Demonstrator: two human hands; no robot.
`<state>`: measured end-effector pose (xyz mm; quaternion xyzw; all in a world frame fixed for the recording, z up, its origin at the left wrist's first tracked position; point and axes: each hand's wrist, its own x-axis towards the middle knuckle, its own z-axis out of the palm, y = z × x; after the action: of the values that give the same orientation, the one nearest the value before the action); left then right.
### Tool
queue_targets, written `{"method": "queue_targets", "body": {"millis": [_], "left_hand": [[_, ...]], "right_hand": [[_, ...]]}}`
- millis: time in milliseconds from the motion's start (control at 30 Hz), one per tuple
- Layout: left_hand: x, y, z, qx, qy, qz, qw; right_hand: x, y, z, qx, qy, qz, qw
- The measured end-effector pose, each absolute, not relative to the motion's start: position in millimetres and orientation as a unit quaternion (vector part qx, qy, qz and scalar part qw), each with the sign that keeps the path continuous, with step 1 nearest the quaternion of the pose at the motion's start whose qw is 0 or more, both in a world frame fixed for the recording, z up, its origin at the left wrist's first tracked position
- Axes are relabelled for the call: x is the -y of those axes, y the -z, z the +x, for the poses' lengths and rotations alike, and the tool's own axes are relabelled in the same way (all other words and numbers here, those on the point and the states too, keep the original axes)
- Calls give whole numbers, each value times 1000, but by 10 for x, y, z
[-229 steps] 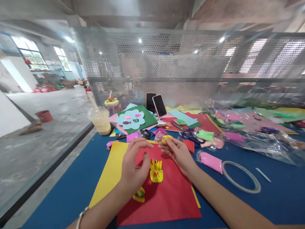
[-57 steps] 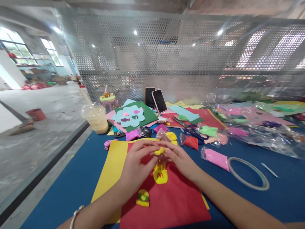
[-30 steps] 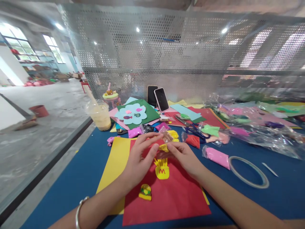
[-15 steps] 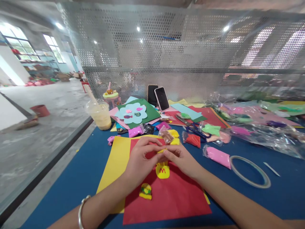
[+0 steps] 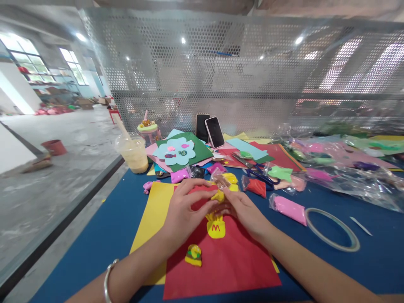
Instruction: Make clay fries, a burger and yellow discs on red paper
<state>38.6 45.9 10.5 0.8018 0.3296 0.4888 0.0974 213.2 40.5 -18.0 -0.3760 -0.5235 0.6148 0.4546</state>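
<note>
My left hand (image 5: 183,212) and my right hand (image 5: 244,210) meet over a red paper sheet (image 5: 227,261). Both pinch a small lump of yellow clay (image 5: 217,196) between their fingertips. Just below them lies a yellow clay fries figure (image 5: 215,226) with a red M on it. A small clay burger (image 5: 193,255) sits nearer to me on the same sheet. A yellow paper sheet (image 5: 150,223) lies under the red one.
On the blue table (image 5: 104,240): a tape ring (image 5: 333,229), bagged pink clay (image 5: 286,207), bagged red clay (image 5: 254,186), blue scissors (image 5: 257,174), a drink cup (image 5: 131,153), two phones (image 5: 210,130), stacked coloured papers and plastic bags (image 5: 347,176). A perforated metal screen stands behind.
Over the last two seconds both hands stayed together on the yellow clay, fingers shifting slightly as they work it. Before that the hands were apart, with only the right one holding the clay.
</note>
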Motion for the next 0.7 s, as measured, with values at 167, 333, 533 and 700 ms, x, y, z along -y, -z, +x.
{"method": "queue_targets", "body": {"millis": [167,333,533,700], "left_hand": [[-494,-81,377,-369,-503,769,141],[-485,-76,389,-373,-482,784,119],[-472,-83,395,-315,-500,804,62],[-465,-99,375,-312,-426,849,-30]], "right_hand": [[-394,106,2104,483,-628,-373,484],[-402,81,2126,481,-588,-404,510],[-382,109,2126,509,-584,-391,497],[-335,132,2103,480,-633,-356,493]]}}
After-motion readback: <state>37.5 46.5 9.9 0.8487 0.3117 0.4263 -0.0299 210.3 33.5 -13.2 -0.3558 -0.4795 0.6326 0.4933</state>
